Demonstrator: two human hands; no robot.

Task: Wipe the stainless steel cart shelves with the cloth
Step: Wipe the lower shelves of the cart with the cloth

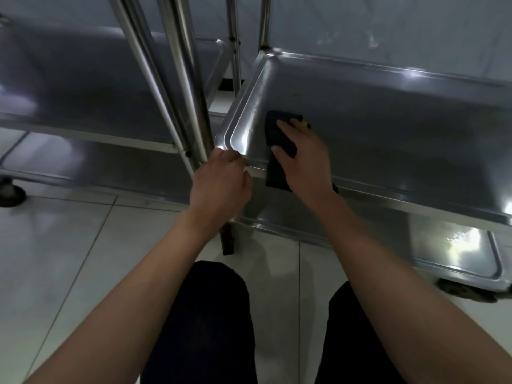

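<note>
Stainless steel shelf [388,128] of the cart, with raised rim, as landmark. Dark cloth [278,134] inside the shelf at its near left corner, one end hanging over the front rim. Right hand [302,153] flat on the cloth, fingers straight, pressing. Left hand [221,181] curled around the front rim at that corner, beside the post [191,87]. Lower shelf [457,253] underneath.

Both bare forearms reach forward, the left hand [221,181] curled with knuckles up, the right hand [302,159] just beside it lying flat, fingers straight and spread.
</note>
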